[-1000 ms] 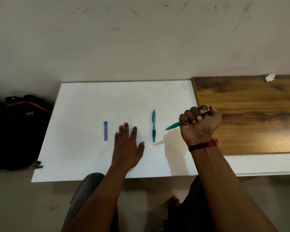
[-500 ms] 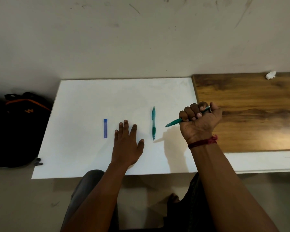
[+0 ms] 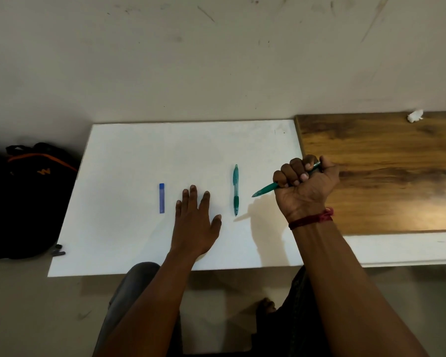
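Observation:
My right hand grips a green pen in a fist above the white board, the pen's tip pointing left and down. A second green pen lies lengthwise on the board just left of that tip. My left hand rests flat on the board with its fingers straight. A small blue strip lies left of my left hand's fingers.
A wooden table top adjoins the board on the right, with a crumpled white scrap at its back edge. A black bag with orange trim stands on the floor to the left. A wall rises behind.
The hands and pens hold nearly the same pose; only the view has shifted slightly.

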